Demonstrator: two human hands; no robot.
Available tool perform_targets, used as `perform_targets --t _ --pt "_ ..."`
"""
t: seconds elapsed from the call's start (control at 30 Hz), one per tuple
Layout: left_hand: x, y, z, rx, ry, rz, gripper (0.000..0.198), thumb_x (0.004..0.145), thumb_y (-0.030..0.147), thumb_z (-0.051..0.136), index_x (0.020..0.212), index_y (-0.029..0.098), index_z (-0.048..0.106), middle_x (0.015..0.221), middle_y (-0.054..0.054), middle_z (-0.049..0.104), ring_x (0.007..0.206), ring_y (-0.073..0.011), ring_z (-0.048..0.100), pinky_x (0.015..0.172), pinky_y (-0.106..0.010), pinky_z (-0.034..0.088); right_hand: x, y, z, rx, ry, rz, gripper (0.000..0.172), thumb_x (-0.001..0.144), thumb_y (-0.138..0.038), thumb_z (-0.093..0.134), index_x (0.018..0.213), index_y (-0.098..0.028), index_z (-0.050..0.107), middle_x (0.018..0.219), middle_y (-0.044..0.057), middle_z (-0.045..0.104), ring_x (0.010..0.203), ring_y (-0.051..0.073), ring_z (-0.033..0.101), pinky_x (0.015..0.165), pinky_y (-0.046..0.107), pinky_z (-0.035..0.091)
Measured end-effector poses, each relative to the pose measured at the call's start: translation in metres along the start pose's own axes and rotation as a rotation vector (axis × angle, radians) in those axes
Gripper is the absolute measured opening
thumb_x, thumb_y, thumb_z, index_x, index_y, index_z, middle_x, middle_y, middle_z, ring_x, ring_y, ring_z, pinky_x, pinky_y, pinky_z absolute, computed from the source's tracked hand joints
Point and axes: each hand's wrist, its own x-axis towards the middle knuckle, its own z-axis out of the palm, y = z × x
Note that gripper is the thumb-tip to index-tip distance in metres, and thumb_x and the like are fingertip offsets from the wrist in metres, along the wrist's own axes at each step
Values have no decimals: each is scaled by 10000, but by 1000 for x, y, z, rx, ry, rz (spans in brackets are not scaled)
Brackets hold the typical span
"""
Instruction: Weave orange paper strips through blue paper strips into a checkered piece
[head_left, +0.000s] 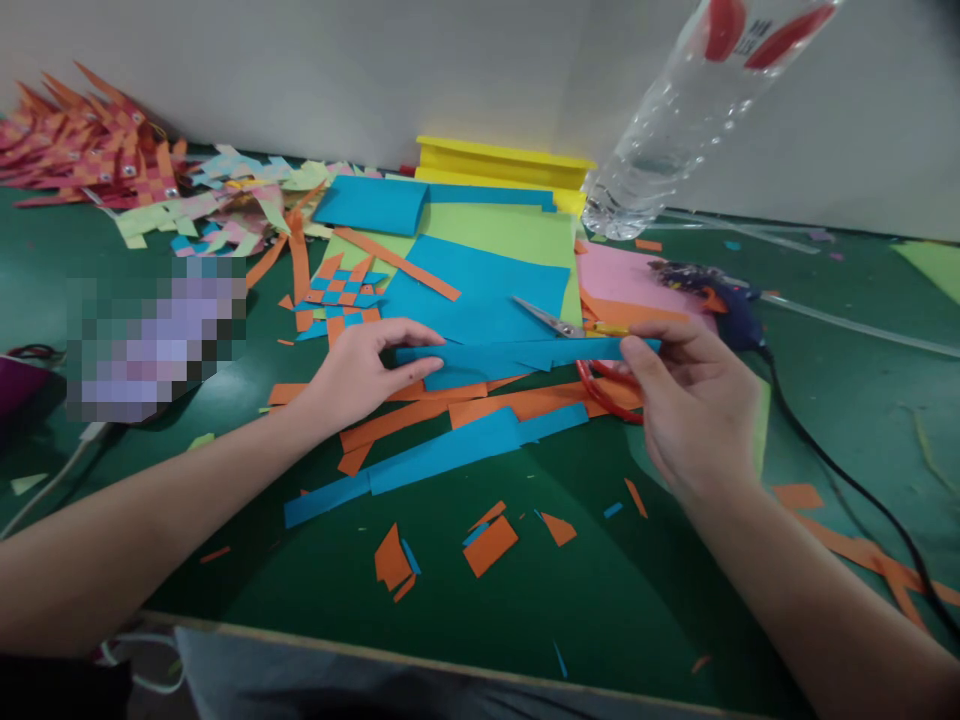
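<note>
A long blue paper strip stretches between my two hands above the table. My left hand is closed on its left end, thumb below and fingers above. The right end is pinched by my right hand between thumb and fingers. Just behind the strip lie scissors with red handles, their blades pointing up and left; the strip and my right hand partly cover them. Blue paper sheets are under and behind. Nearer to me lie orange strips and another blue strip.
A clear plastic bottle stands by the wall, beside folded yellow paper. At right rests a dark glue gun with a black cord. Woven paper fish and pale strips heap at back left. Orange scraps lie in front.
</note>
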Motion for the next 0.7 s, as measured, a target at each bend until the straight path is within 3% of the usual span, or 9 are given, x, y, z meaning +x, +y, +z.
perform_targets --t 0.27,0.6,0.7 --pt "1 0 -2 43 69 -14 282 822 457 689 961 212 707 922 -33 744 792 -188 679 672 -284 544 3 -1 -1 43 29 14 151 754 -298 748 872 -216 703 748 5 644 610 119 600 616 268 523" --pt "-1 1 -3 64 97 -25 327 870 483 622 1033 204 667 898 -44 737 699 -188 676 584 -282 505 3 1 -1 10 29 19 141 763 -330 740 837 -222 687 668 3 626 561 128 587 543 268 496" --pt "-1 -1 -3 111 32 46 366 933 505 508 1107 205 624 877 -51 735 721 -204 680 593 -296 498 4 0 -1 32 20 17 132 757 -310 748 831 -220 687 663 -1 624 562 118 586 538 249 495"
